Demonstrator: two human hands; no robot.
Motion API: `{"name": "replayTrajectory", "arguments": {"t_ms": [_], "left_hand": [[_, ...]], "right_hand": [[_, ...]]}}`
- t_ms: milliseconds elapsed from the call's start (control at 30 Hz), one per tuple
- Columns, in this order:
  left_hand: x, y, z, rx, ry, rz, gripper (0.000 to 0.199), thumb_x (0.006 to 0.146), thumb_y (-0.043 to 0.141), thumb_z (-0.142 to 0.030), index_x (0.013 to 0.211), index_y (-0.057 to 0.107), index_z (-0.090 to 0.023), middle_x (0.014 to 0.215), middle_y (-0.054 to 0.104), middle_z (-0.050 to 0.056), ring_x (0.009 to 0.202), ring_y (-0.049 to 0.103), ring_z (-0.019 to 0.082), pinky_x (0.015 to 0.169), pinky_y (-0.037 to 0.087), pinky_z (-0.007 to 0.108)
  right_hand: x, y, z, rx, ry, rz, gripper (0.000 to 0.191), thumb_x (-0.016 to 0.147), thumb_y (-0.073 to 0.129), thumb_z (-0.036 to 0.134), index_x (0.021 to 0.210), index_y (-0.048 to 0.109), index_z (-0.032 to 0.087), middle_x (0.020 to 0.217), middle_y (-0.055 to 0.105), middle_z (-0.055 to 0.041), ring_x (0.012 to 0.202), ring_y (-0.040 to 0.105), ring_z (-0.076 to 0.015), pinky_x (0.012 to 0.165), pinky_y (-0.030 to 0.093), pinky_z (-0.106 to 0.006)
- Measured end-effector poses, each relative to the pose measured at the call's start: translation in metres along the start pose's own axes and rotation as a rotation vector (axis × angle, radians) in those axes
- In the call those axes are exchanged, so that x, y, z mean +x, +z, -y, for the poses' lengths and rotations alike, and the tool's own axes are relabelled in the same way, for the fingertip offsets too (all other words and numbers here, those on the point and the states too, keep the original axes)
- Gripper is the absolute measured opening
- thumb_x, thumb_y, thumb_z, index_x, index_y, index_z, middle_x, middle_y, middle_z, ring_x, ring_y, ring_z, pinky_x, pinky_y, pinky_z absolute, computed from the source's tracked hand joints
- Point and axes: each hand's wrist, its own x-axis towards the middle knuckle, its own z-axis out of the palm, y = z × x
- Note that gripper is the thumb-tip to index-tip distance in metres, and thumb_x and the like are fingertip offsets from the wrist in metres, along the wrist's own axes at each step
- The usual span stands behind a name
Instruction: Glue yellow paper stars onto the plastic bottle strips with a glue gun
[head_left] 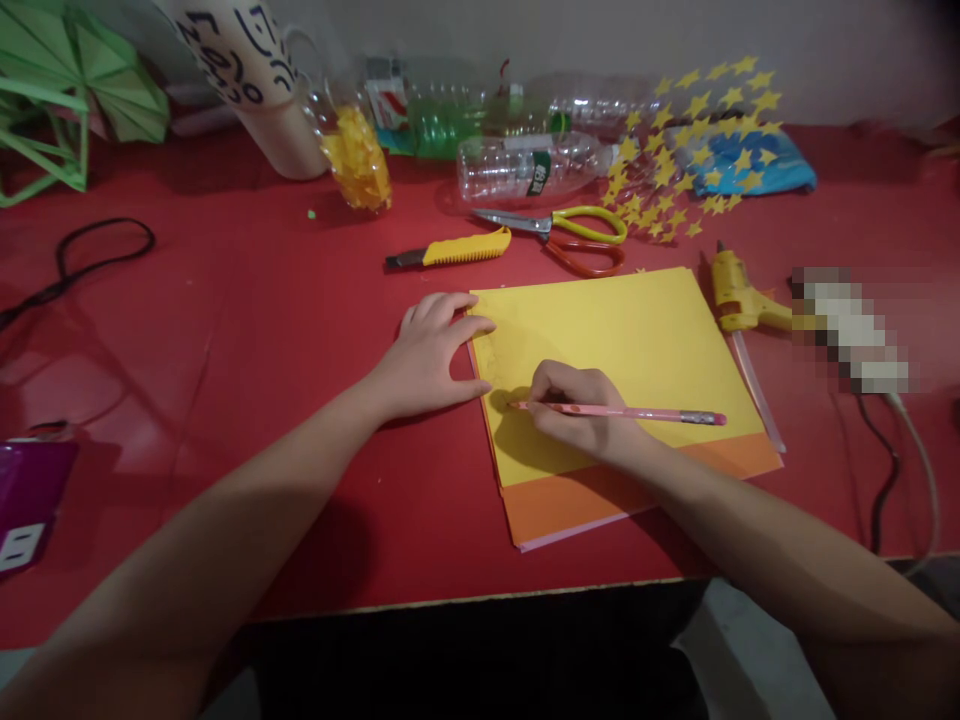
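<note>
My right hand [581, 405] grips a pink pencil [645, 413], its tip on the left part of a yellow paper sheet [607, 330] and its eraser end toward the right. Faint pencil marks show along the sheet's left edge. My left hand [427, 360] rests on the table with fingers spread, fingertips touching that left edge. Under the yellow sheet, orange paper [637, 485] sticks out at the near side, with a thin pink edge below it. Beyond the paper lie a yellow utility knife [465, 247] and scissors [562, 228] with yellow and red handles.
A yellow glue gun [731, 290] and a glue stick [757, 395] lie right of the paper, near a blurred pale block [855, 325] with cords. Plastic bottles [525, 165], a tall cup [277, 130] and yellow stars [697, 155] stand at the back. The red table [300, 300] ends in front.
</note>
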Motion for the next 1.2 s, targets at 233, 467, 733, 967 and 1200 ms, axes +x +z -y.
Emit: {"name": "replayTrajectory", "arguments": {"t_ms": [233,467,733,967,1200], "left_hand": [[0.0001,0.0004,-0.0002,-0.005,-0.005,-0.004,0.057,0.070,0.070,-0.047,0.120,0.057,-0.024,0.144,0.041,0.012,0.134,0.033,0.035,0.111,0.024,0.055],[-0.0006,-0.0008,-0.0009,0.006,-0.018,0.012,0.059,0.070,0.070,-0.047,0.121,0.057,-0.022,0.145,0.040,0.013,0.135,0.032,0.035,0.112,0.024,0.055],[-0.0004,-0.0006,-0.0014,0.002,-0.018,0.003,0.057,0.069,0.070,-0.046,0.119,0.057,-0.024,0.144,0.041,0.012,0.134,0.033,0.035,0.111,0.025,0.054],[-0.0002,0.0003,-0.0002,-0.002,-0.008,-0.008,0.055,0.069,0.071,-0.047,0.118,0.057,-0.025,0.143,0.042,0.011,0.134,0.034,0.035,0.111,0.025,0.055],[0.0000,0.0009,0.0005,-0.008,-0.006,-0.020,0.055,0.068,0.071,-0.047,0.117,0.057,-0.026,0.142,0.042,0.010,0.133,0.034,0.035,0.111,0.025,0.055]], "right_hand": [[-0.0006,-0.0008,-0.0028,-0.001,-0.015,0.031,0.012,0.071,0.050,0.017,0.063,0.042,0.021,0.052,0.042,0.0066,0.046,0.034,-0.0049,0.043,0.024,-0.021],[-0.0001,-0.0017,-0.0043,0.007,-0.020,0.054,0.013,0.071,0.051,0.017,0.063,0.042,0.021,0.053,0.043,0.0067,0.046,0.035,-0.0050,0.044,0.024,-0.022],[-0.0009,-0.0025,-0.0035,0.010,-0.017,0.064,0.011,0.071,0.051,0.016,0.064,0.044,0.021,0.053,0.043,0.0062,0.047,0.035,-0.0054,0.044,0.025,-0.022],[-0.0007,0.0000,-0.0033,0.018,-0.027,0.030,0.013,0.071,0.051,0.018,0.062,0.042,0.021,0.051,0.042,0.0065,0.047,0.034,-0.0054,0.043,0.024,-0.022],[0.0000,0.0002,-0.0018,0.013,-0.030,0.027,0.013,0.073,0.051,0.019,0.064,0.043,0.021,0.053,0.042,0.0067,0.047,0.034,-0.0053,0.045,0.025,-0.022]]}}
